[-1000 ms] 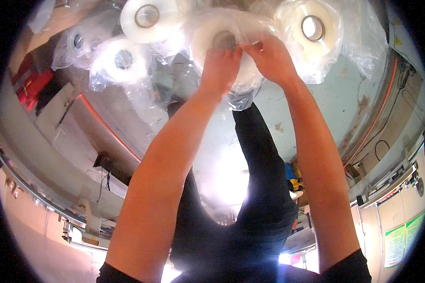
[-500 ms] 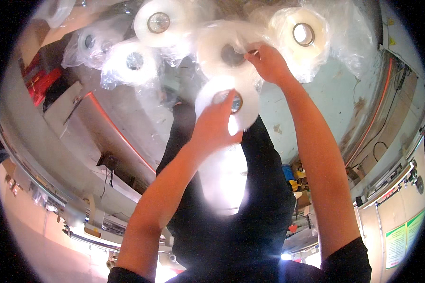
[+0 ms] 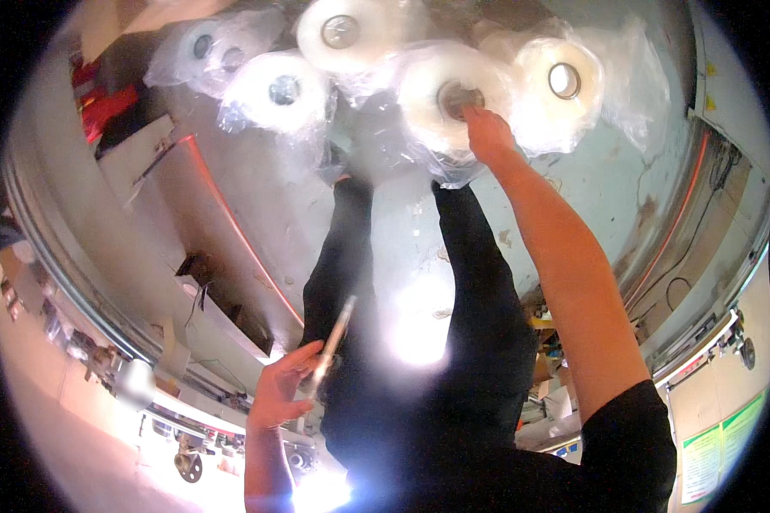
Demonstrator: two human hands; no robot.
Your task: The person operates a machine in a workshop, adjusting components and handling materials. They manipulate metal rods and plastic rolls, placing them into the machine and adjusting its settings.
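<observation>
Head view, near lower left: left hand [image 3: 281, 386] now pulled down to hip, pinching thin flat white disc [image 3: 334, 338] edge-on. Up top, right hand [image 3: 485, 130] staying, fingers pressing core of bagged white film roll [image 3: 447, 98] on floor; separation apparently done.

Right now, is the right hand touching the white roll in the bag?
Touching. The head view shows the right hand with fingertips pressed into the core of the bagged white roll.

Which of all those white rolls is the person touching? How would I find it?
Look at the cluster of white rolls in clear plastic bags on the grey floor beyond the person's black trouser legs. The touched roll is the one the right hand reaches, fingers at its dark centre hole; the other rolls are untouched.
</observation>
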